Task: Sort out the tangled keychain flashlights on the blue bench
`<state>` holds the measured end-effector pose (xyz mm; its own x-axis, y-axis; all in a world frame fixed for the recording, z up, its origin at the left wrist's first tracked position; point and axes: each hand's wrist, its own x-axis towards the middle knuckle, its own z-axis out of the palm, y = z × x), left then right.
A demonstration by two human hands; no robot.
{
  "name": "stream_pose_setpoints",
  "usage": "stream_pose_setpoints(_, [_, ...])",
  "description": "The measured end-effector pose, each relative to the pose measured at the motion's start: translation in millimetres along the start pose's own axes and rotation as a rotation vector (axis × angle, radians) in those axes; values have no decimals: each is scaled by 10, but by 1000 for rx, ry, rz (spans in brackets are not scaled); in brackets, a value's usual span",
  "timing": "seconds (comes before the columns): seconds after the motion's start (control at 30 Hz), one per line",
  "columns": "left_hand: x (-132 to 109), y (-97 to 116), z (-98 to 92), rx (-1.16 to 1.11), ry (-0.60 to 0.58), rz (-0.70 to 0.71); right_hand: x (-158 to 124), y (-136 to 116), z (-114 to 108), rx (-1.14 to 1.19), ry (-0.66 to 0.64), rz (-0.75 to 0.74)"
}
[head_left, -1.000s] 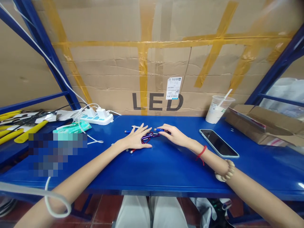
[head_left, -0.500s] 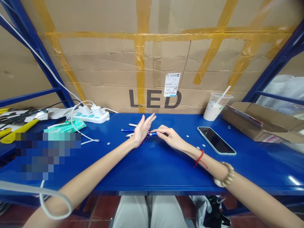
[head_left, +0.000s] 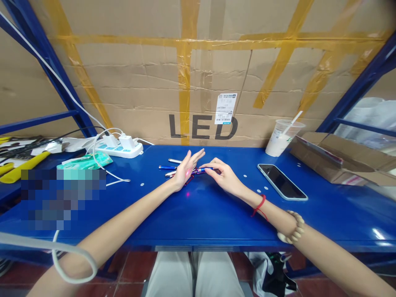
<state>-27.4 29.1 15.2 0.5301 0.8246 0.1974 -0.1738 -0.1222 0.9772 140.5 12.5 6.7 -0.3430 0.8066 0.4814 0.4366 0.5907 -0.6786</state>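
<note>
My right hand [head_left: 223, 175] pinches a blue pen-shaped light [head_left: 202, 170] near the middle of the blue table. Its tip points at the palm of my left hand [head_left: 185, 171], which is upright with the fingers stretched out and holds nothing. A pinkish-red light spot shows on that palm, and a red dot [head_left: 187, 194] lies on the table below it. Behind and left of my left hand lie a blue pen-shaped piece [head_left: 167, 167] and a silver one [head_left: 175, 161]. A red cord is partly visible beside the palm.
A phone [head_left: 282, 182], a drink cup with a straw [head_left: 281, 140] and an open cardboard box [head_left: 334, 159] are at the right. To the left are a white power strip [head_left: 123, 151], a green packet [head_left: 86, 161] and cables. A large carton [head_left: 139, 90] stands behind the table.
The pen-shaped light in my right hand has been lifted slightly. A red glow on my left palm and a red dot on the table have appeared.
</note>
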Motion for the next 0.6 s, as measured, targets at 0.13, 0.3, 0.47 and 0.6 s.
stream_pose_setpoints(0.13, [-4, 16, -15, -29, 23, 4, 9, 33, -31, -25, -62, -3])
stream_pose_setpoints(0.3, [-4, 23, -27, -28, 33, 13, 11, 61, -39, -61, -85, 3])
stream_pose_setpoints(0.47, [12, 2, -22, -20, 36, 20, 4, 59, -29, -67, -78, 9])
stream_pose_setpoints(0.6, [23, -10, -17, -23, 35, 34, 1, 51, -26, -49, -80, 10])
